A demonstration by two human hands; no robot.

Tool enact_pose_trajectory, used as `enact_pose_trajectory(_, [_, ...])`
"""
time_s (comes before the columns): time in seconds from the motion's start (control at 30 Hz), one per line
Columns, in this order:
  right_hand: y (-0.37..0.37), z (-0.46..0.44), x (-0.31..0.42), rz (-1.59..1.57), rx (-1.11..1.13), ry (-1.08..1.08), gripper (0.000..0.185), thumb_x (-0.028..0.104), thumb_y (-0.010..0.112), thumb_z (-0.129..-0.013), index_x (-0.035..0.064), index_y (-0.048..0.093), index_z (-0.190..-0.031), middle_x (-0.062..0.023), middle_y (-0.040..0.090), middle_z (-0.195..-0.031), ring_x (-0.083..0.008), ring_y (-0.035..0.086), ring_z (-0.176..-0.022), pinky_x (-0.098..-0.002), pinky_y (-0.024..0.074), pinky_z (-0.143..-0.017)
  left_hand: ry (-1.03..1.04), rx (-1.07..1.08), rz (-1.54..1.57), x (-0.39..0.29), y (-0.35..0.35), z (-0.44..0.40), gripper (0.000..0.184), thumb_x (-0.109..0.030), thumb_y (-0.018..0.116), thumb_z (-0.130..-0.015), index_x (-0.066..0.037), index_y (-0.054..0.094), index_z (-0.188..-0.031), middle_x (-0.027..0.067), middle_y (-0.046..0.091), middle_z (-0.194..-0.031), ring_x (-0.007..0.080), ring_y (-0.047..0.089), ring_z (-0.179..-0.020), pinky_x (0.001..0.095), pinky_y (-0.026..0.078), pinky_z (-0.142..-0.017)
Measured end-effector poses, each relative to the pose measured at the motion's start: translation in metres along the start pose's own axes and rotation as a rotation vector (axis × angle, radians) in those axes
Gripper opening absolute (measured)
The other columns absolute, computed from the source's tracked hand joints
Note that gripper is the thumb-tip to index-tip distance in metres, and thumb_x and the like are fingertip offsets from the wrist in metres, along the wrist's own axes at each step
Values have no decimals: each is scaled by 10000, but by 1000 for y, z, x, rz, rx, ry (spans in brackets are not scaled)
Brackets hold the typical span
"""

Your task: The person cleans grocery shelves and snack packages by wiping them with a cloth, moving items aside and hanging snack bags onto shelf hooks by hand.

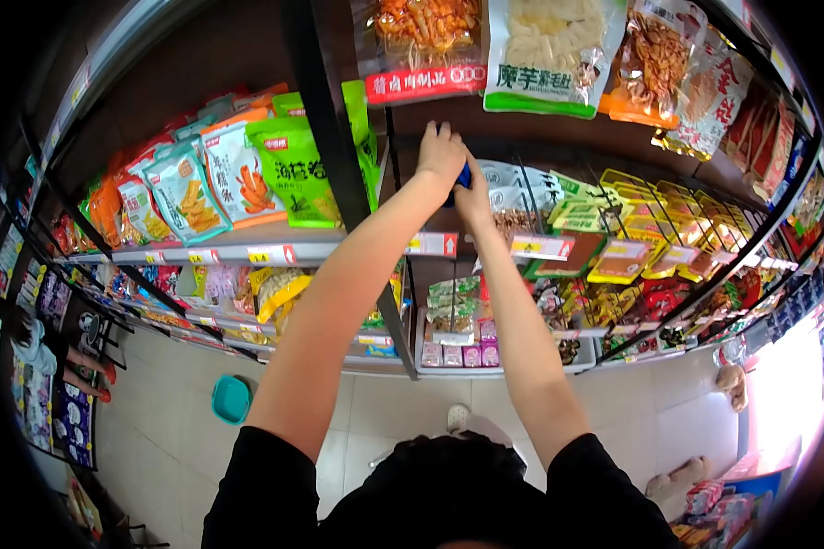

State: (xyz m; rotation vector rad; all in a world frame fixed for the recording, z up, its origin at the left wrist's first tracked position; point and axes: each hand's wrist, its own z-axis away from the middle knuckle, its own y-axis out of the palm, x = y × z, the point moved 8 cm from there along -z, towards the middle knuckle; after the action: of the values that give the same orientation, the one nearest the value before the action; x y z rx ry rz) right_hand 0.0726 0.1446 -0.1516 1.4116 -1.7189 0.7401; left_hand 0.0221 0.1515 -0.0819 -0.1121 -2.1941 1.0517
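Both my arms reach up into a gap on the upper shelf, between green snack bags and silvery packs. My left hand is farther in, its fingers bent and their undersides hidden. Just below and right of it, my right hand has its fingers closed around a small dark-blue item. Most of that item is covered by the hands, so its kind does not show. Left of my hands stands a green snack bag. On the right, silvery packs lie close to my right hand.
Large food packs, including a white-and-green one, hang above. Price tags line the shelf edge, and a black upright stands left of my hands. Yellow packs fill the right side. A teal basin sits on the floor; a person is far left.
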Motion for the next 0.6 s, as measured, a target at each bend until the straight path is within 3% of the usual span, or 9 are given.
enact_pose_trajectory(0.1, [12, -10, -46, -248, -107, 68, 699, -160, 464, -760, 34, 388, -1427, -148, 512, -1346, -216, 474, -1248, -307, 337, -1064, 64, 201, -89, -8, 44, -25, 284, -197, 500, -913, -146, 679, -1127, 16, 603, -1228, 228, 424, -1305, 504, 304, -1068])
enact_pose_trajectory(0.17, [27, -9, -74, -310, -65, 187, 678, -129, 501, -793, 37, 368, -1437, -135, 510, -1348, -205, 473, -1243, -305, 346, -1054, 95, 415, -77, -7, 71, -26, 284, -208, 506, -917, -155, 686, -1129, -5, 603, -1227, 226, 407, -1322, 474, 385, -1019])
enact_pose_trajectory(0.27, [39, 7, -92, -306, -10, 317, 584, -44, 550, -864, 26, 383, -1418, -125, 537, -1300, -183, 504, -1188, -303, 383, -1011, 150, 472, 38, -19, 103, -25, 267, -187, 550, -895, -137, 709, -1103, -2, 605, -1232, 237, 410, -1321, 367, 525, -861])
enact_pose_trajectory(0.3, [40, 10, -97, -311, -13, 322, 584, -44, 550, -864, 26, 383, -1418, -125, 537, -1300, -183, 504, -1188, -303, 383, -1011, 155, 478, 35, -22, 99, -25, 267, -187, 550, -895, -137, 709, -1103, -2, 605, -1232, 237, 410, -1321, 367, 525, -861])
enact_pose_trajectory(0.4, [32, 30, -93, -328, -17, 277, 528, -46, 534, -885, 9, 409, -1394, -111, 562, -1259, -168, 526, -1148, -298, 399, -989, 139, 638, 97, -33, 100, -15, 340, -200, 661, -845, -133, 681, -1178, 35, 588, -1287, 261, 403, -1302, 509, 518, -833])
enact_pose_trajectory(0.53, [21, 60, -77, -321, -29, 368, 518, -54, 533, -888, 3, 416, -1389, -106, 569, -1249, -158, 527, -1141, -282, 401, -979, 169, 602, 202, -41, 80, 9, 262, -145, 620, -843, -95, 712, -1083, 40, 616, -1214, 258, 443, -1281, 453, 514, -901])
enact_pose_trajectory(0.6, [21, 75, -80, -466, 67, 317, 515, -61, 531, -888, -7, 416, -1388, -102, 570, -1251, -150, 530, -1139, -276, 404, -977, 90, 701, 270, -44, 60, 27, 239, -140, 641, -821, -89, 726, -1039, 62, 658, -1142, 264, 502, -1222, 608, 396, -992])
